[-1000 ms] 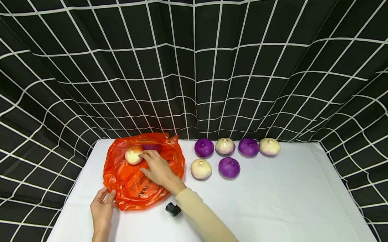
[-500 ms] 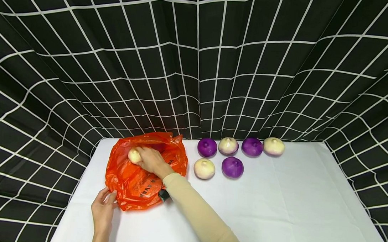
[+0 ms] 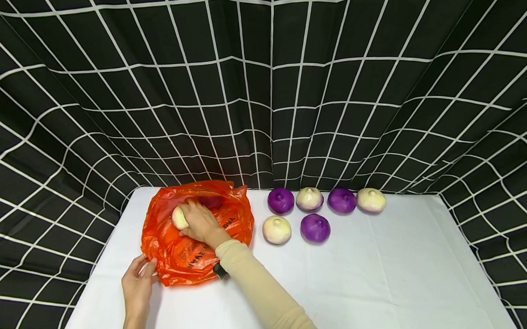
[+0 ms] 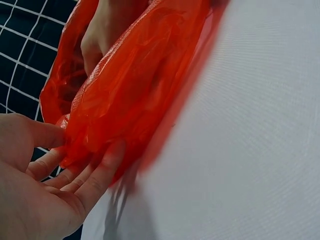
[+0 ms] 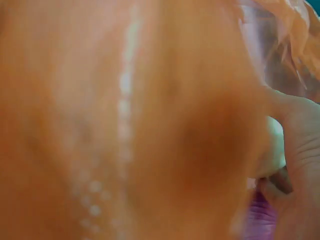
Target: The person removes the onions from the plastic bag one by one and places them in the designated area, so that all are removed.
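Note:
A crinkled orange-red plastic bag [image 3: 166,258] lies at the left with its mouth spread. My left hand [image 3: 138,283] pinches its near left edge; in the left wrist view the thumb [image 4: 47,134] and fingers lie on either side of the film. Inside the bag, my right hand [image 3: 199,223] grips a pale onion [image 3: 180,218], fingers over its far right side. Part of a purple onion [image 3: 211,200] shows behind that hand, and also a purple surface [image 5: 260,220] low in the right wrist view. Blurred bag film [image 5: 125,125] hides most of that view.
Right of the bag, purple onions [image 3: 315,228] and pale onions [image 3: 276,230] sit in two short rows on the white tabletop [image 3: 372,284]. A black curtain with white grid lines [image 3: 270,87] stands behind and at both sides.
My right hand, first held beside the pale onion with fingers apart, has closed around it. The onion has since tilted within the bag. The left hand keeps its place at the edge.

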A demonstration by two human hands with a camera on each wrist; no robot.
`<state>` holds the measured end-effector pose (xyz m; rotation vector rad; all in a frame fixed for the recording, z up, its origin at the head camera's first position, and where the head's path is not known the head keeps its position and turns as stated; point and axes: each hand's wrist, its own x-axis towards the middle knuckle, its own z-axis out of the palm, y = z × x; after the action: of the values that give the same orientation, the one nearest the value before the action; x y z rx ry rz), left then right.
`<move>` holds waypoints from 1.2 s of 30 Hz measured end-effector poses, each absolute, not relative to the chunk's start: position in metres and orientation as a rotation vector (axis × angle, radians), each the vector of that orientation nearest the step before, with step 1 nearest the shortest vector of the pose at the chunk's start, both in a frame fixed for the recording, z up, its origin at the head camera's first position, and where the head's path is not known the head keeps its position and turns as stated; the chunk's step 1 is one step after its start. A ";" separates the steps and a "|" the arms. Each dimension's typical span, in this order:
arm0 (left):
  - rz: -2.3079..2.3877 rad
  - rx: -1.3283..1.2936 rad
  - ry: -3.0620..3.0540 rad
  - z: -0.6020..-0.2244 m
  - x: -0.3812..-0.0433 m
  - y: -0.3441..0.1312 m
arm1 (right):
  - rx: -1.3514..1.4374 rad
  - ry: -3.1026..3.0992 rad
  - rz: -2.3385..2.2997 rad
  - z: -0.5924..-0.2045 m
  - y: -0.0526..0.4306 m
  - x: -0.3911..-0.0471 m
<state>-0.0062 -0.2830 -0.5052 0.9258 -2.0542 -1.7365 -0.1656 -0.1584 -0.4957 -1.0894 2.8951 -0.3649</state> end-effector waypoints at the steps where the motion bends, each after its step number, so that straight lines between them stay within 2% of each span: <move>1: -1.729 0.928 -2.060 -0.504 -0.006 -0.283 | -1.081 2.891 -0.371 -0.496 -0.159 -0.165; 24: -1.777 0.905 -1.994 -0.504 0.000 -0.283 | -0.978 2.815 -0.574 -0.492 -0.155 -0.126; 36: -1.813 0.885 -1.922 -0.502 0.001 -0.284 | -1.128 2.831 -0.545 -0.474 -0.141 -0.119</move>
<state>0.0007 -0.2835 -0.5019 0.8846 -1.9217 -1.8131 -0.1195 -0.1414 -0.4738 -1.1277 2.8314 -0.5455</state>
